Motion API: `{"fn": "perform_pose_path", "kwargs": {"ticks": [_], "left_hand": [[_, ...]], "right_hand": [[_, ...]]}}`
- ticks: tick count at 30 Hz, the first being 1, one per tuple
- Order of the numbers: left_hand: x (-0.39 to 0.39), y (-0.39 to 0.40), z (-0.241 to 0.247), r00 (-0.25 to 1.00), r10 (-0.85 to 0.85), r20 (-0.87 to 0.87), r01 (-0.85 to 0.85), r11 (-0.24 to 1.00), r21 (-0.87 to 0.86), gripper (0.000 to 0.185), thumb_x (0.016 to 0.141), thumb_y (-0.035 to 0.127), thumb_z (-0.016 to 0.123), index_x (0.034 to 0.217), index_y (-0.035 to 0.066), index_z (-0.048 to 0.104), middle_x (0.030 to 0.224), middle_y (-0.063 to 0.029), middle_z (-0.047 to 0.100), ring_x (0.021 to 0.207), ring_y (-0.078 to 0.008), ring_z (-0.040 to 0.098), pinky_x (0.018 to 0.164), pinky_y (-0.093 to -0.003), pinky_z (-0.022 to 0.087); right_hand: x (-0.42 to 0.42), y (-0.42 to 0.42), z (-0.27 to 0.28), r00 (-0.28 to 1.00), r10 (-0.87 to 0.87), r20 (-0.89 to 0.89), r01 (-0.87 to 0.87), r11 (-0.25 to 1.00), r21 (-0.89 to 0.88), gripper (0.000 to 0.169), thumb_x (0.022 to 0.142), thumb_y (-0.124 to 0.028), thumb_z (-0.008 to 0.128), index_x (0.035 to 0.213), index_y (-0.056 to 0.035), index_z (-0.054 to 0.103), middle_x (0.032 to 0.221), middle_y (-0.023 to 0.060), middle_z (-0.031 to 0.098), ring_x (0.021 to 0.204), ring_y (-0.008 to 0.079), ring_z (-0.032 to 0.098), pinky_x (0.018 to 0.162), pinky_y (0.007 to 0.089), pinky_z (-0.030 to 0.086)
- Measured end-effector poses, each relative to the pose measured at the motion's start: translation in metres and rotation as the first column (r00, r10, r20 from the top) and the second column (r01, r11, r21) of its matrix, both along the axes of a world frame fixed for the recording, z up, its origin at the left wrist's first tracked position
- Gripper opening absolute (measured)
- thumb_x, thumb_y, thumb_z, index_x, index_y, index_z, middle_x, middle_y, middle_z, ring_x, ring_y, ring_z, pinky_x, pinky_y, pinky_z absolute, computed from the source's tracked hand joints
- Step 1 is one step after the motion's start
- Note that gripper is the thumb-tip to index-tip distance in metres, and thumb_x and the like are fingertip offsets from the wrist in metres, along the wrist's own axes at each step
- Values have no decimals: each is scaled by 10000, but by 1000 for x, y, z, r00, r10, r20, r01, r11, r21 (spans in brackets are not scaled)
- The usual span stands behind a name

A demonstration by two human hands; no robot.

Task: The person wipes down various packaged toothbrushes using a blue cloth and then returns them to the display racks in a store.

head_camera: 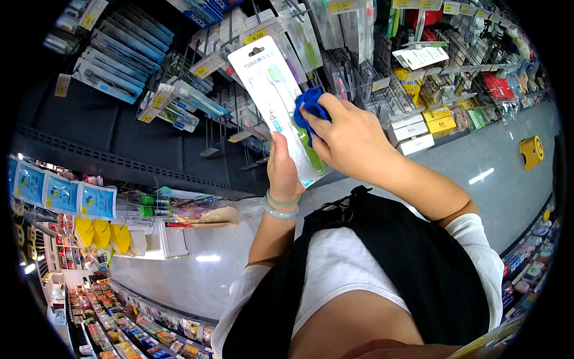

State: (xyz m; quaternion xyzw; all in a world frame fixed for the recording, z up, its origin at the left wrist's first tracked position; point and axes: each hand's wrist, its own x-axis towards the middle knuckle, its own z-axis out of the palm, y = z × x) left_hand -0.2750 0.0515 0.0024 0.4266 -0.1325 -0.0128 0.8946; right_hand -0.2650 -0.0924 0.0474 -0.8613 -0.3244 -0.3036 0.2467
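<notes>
A white blister pack with a green toothbrush stands tilted in front of the display hooks. My left hand holds it near its lower left edge, the thumb along the side; bangles circle that wrist. My right hand grips a bunched blue cloth, which lies against the right side of the pack's front. Part of the toothbrush is hidden behind the cloth and fingers. Behind the pack, more packaged toothbrushes hang on metal hooks with yellow price tags.
Blue-edged toothbrush packs hang at the upper left above a black shelf edge. White boxes and yellow boxes stand on the right shelf. A yellow stool is on the grey floor. Shelves of packaged goods line the lower left.
</notes>
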Motion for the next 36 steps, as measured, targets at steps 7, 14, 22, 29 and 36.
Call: {"fn": "perform_pose_path", "kwargs": {"ticks": [7, 14, 22, 29, 36], "left_hand": [[6, 6, -1, 996, 31, 87, -31, 1000, 3, 651, 969, 498, 242, 1461, 85, 140, 1455, -123, 291, 1340, -270, 309, 1082, -391, 285], [16, 11, -6, 997, 4, 83, -4, 1000, -1, 600, 985, 448, 257, 1455, 86, 170, 1443, -122, 317, 1311, -288, 358, 1060, -393, 316], [28, 27, -9, 999, 33, 40, -35, 998, 51, 496, 1002, 302, 293, 1428, 61, 215, 1393, -154, 375, 1211, -330, 472, 949, -429, 446], [40, 37, -29, 995, -96, 29, 93, 992, 84, 473, 990, 214, 367, 1408, 33, 238, 1338, -168, 431, 1180, -330, 505, 918, -389, 472], [45, 32, -43, 942, -325, -82, 328, 944, 22, 438, 968, 141, 408, 1374, 32, 284, 1315, -208, 448, 1218, -330, 470, 961, -429, 459]], "right_hand": [[-30, -17, -28, 983, 111, -148, -133, 981, -145, 333, 708, -154, 649, 1023, -46, 642, 926, 77, 494, 750, 235, 546, 547, 334, 494], [-50, -27, -67, 941, 153, -301, -220, 954, -204, 405, 691, -154, 670, 1091, -100, 642, 929, 80, 495, 763, 245, 561, 594, 348, 492], [-34, -76, -119, 725, 236, -647, -103, 966, 237, 198, 773, -205, 661, 849, -23, 680, 878, 170, 580, 815, 320, 599, 726, 368, 481], [-24, -40, -100, 752, 270, -601, 29, 898, 440, 330, 823, -132, 652, 1129, -18, 603, 1075, 145, 610, 1010, 274, 590, 914, 343, 435], [-8, -15, -108, 652, 433, -622, 74, 781, 621, 341, 858, -162, 637, 1158, -6, 590, 1037, 127, 657, 955, 173, 613, 853, 304, 466]]}}
